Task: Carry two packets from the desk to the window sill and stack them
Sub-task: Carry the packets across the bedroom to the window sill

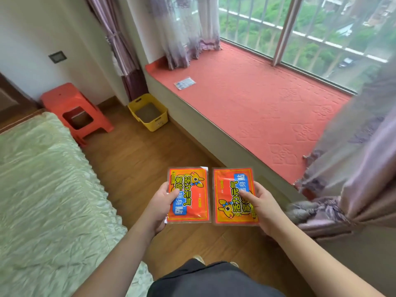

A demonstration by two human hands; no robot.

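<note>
I hold two flat orange packets with yellow lettering side by side over the wooden floor. My left hand (159,207) grips the left packet (189,196) by its left edge, thumb on top. My right hand (260,207) grips the right packet (232,198) by its right edge, thumb on its face. The two packets almost touch along their inner edges. The window sill (257,99), covered with a red embossed mat, lies ahead and to the right, its near edge a short way beyond the packets.
A small pale packet (184,83) lies on the sill's far left. Purple curtains (351,168) hang over the sill's right end and at its far left corner. A yellow bin (147,112) and an orange stool (75,112) stand on the floor; a bed (47,200) is at left.
</note>
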